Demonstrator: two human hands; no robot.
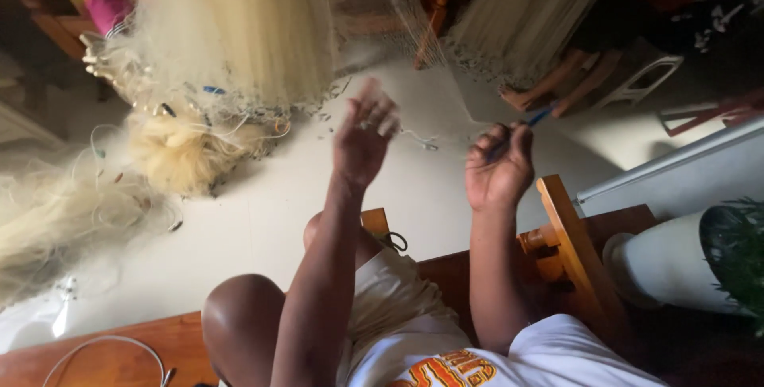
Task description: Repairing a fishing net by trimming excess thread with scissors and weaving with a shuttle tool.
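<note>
Both hands are raised over the pale floor point(263, 220), working a fishing net point(239, 29) that hangs in a pale sheet at the far left and trails fine line toward the person. By my reading the step in hand is knotting or mending along the net's weighted edge: a thin line point(418, 139) with small sinkers runs between the two hands. The left hand point(364, 136) is lifted, palm turned away, fingers loosely spread and blurred, with the line seeming to cross the fingertips; whether it pinches the line I cannot tell. The right hand point(500, 168) is curled shut on a slim blue tool point(535, 119), probably a netting needle, whose tip points to the far right. The next move seems to call for taut line and a steady pass of the tool through a mesh. Both forearms rise steeply from the lap, elbows near the knees. More net lies heaped on the floor at left point(179, 152). A wooden chair point(569, 240) stands just right of the right forearm.
</note>
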